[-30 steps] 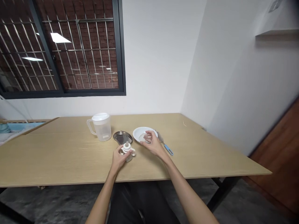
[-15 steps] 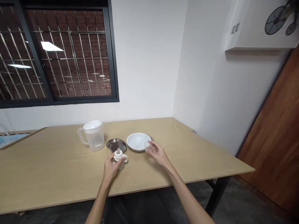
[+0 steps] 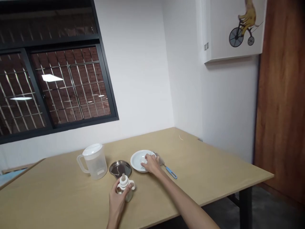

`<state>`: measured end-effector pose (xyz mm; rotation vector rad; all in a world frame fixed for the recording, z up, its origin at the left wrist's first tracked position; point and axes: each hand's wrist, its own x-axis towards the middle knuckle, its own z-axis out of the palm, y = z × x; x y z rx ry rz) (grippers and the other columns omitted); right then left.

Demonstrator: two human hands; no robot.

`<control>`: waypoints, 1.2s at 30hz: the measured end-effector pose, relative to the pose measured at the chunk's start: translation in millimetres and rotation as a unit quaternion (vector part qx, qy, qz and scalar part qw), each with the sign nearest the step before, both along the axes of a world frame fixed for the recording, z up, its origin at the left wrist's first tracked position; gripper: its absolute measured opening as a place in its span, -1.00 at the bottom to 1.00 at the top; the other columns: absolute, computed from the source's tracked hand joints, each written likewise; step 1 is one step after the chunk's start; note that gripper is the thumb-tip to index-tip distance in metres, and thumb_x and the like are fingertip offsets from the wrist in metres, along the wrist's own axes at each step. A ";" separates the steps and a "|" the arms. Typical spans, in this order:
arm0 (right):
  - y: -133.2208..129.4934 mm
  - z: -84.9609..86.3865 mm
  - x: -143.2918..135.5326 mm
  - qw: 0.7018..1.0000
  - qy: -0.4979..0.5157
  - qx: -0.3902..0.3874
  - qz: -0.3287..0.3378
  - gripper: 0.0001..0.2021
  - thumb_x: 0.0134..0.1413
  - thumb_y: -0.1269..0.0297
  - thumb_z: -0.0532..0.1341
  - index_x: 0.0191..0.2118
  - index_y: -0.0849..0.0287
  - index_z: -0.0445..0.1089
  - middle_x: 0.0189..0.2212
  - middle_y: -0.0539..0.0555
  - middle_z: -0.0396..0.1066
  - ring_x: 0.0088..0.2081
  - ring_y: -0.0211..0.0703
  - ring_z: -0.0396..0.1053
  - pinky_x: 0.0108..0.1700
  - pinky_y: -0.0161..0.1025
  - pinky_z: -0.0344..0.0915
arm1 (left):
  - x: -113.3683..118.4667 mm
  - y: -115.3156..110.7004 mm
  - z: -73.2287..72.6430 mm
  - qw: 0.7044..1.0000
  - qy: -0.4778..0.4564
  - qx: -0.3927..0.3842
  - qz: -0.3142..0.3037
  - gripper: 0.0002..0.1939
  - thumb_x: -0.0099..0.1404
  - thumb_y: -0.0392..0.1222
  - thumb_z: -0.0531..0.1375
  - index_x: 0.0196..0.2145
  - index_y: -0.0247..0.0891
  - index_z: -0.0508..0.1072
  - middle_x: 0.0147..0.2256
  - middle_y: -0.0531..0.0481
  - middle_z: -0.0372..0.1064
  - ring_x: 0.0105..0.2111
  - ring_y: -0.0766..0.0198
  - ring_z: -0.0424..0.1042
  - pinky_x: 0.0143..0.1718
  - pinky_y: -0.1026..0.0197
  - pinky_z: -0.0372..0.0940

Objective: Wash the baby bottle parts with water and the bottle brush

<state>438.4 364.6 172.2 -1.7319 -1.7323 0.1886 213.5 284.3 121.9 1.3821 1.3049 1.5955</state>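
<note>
My left hand [image 3: 117,197] is wrapped round a baby bottle [image 3: 128,194], which has a white collar, a teat on top and white side handles. The bottle stands tilted slightly near the front of the table. My right hand [image 3: 151,163] is closed over the white bowl [image 3: 135,168], its fingers on a clear, dome-shaped bottle cap [image 3: 143,159] partly hidden by them. Just behind the bottle lies a round, shallow metal tray [image 3: 116,171], left of the bowl.
A lidded translucent pitcher [image 3: 96,163] stands left of the metal tray. Right of the bowl lies a brush with a blue handle [image 3: 171,172]. A thin white strip [image 3: 181,138] rests near the far corner of the wooden table [image 3: 214,171].
My right hand has carried the clear cap from beside the bowl's right rim to inside it. My left hand keeps holding the bottle. The head view has tilted up and turned right.
</note>
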 end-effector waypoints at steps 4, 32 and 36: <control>4.6 -2.7 -8.2 0.999 -0.038 -0.022 -0.010 -0.66 0.02 0.11 0.33 -0.13 0.20 0.46 -0.13 0.20 0.49 0.06 0.16 0.30 0.12 0.07 0.06 | -1.5 1.5 -2.9 1.000 -0.009 0.014 -0.019 -0.34 -0.09 0.00 0.47 -0.03 -0.31 0.52 -0.01 -0.29 0.51 -0.01 -0.19 0.47 0.08 -0.22 0.34; 0.6 -15.3 -7.2 0.999 -0.019 -0.033 -0.004 -0.64 0.10 0.00 0.22 -0.13 0.17 0.45 -0.20 0.24 0.54 0.03 0.22 0.31 0.05 0.04 0.00 | -2.8 -5.0 3.5 0.999 0.005 0.013 -0.045 -0.35 -0.05 -0.09 0.47 0.01 -0.22 0.45 -0.01 -0.23 0.49 -0.01 -0.14 0.48 0.08 -0.17 0.36; 0.8 -15.5 -6.4 0.999 -0.017 -0.034 -0.004 -0.63 0.10 -0.01 0.21 -0.12 0.18 0.45 -0.20 0.24 0.54 0.04 0.22 0.30 0.06 0.06 -0.01 | -4.3 -3.5 2.3 0.999 0.019 0.019 -0.044 -0.37 -0.01 -0.09 0.46 0.02 -0.20 0.44 0.01 -0.20 0.48 0.01 -0.11 0.47 0.12 -0.17 0.33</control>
